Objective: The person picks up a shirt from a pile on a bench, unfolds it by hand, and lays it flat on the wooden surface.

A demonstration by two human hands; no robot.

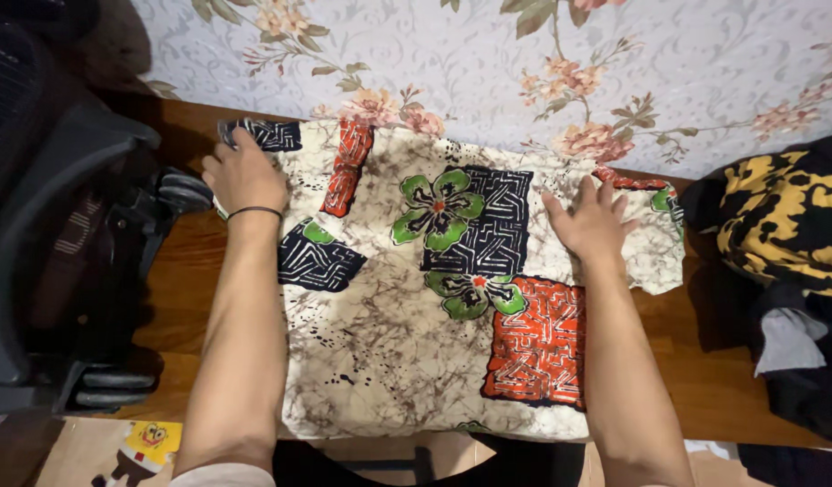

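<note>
While both hands lie open, left hand (244,176) and right hand (592,221) flat on patterned shirt (416,298), gripping nothing: fabric looks light, limp; best pinched at corners.

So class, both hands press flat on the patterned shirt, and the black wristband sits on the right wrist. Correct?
Not quite. The head view shows the black wristband on the left wrist. Both the left hand and right hand do rest on the patterned shirt.
</note>
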